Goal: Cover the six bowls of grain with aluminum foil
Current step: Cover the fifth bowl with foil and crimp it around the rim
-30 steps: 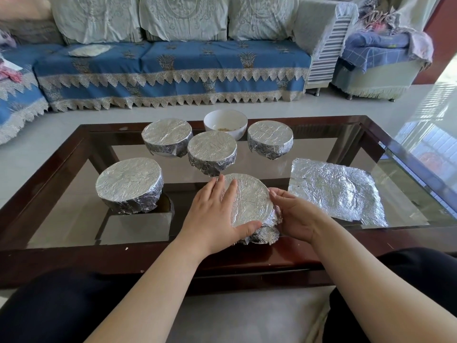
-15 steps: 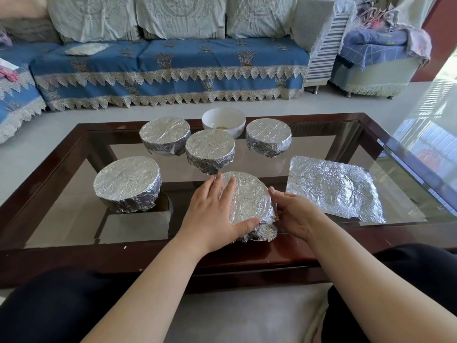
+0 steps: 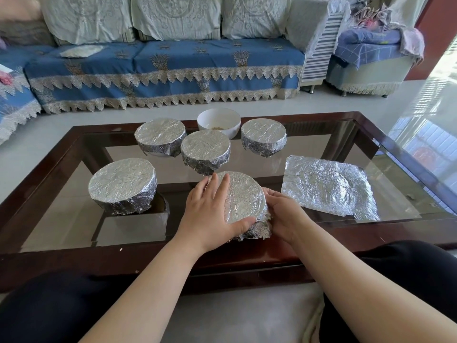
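A foil-wrapped bowl (image 3: 243, 196) stands near the front edge of the glass table (image 3: 309, 149). My left hand (image 3: 210, 214) lies over its left half, fingers straight on the foil top and thumb along its front rim. My right hand (image 3: 284, 214) cups its right side, pressing the crumpled foil skirt. Behind stand several more foil-covered bowls: front left (image 3: 122, 185), back left (image 3: 160, 136), middle (image 3: 205, 151), back right (image 3: 263, 136). An uncovered white bowl (image 3: 218, 121) with a little grain sits at the back. A loose wrinkled foil sheet (image 3: 326, 185) lies flat to the right.
The table has a dark wooden frame (image 3: 74, 258) just before my knees. A blue sofa (image 3: 168, 65) with lace trim runs along the back, and a small seat with folded cloths (image 3: 371, 53) stands at the back right. Pale tiled floor surrounds the table.
Both hands stay on the nearest bowl. My right hand has slid slightly round its side, pressing the foil skirt closer. Nothing else on the table has moved.
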The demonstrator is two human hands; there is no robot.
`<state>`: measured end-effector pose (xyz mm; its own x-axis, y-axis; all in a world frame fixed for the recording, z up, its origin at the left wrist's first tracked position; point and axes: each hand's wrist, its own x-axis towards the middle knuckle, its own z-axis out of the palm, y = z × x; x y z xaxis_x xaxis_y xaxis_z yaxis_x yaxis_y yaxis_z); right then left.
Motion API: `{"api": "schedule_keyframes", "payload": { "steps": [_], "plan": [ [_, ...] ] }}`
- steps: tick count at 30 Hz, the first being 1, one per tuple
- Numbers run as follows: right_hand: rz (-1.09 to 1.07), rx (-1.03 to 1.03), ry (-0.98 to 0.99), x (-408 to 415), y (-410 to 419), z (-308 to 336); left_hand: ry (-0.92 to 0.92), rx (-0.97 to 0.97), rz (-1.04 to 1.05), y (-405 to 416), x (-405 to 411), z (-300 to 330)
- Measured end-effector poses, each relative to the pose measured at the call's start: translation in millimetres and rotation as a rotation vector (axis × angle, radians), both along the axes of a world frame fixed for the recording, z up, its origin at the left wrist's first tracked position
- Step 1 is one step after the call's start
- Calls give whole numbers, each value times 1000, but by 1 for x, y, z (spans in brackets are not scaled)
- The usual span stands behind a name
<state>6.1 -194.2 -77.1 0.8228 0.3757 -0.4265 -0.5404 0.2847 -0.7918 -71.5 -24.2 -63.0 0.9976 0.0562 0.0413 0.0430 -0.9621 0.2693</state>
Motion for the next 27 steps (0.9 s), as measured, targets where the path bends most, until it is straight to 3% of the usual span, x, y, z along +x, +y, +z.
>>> {"api": "schedule_keyframes", "payload": {
  "steps": [5, 9, 12, 19, 27],
  "plan": [
    [-155, -84, -90, 0, 7, 3, -1, -5, 12, -1, 0, 0],
    [-191, -306, -224, -4, 6, 7, -9, -2, 12, -1, 0, 0],
    [-178, -438, -327, -7, 2, 7, -23, 2, 60, -7, -3, 3],
    [-49, -499, -563, -7, 6, 4, -76, 86, 265, -32, -11, -2],
    [80, -427, -459, -2, 3, 1, 28, 156, 160, -2, -15, 11]
  ]
}}
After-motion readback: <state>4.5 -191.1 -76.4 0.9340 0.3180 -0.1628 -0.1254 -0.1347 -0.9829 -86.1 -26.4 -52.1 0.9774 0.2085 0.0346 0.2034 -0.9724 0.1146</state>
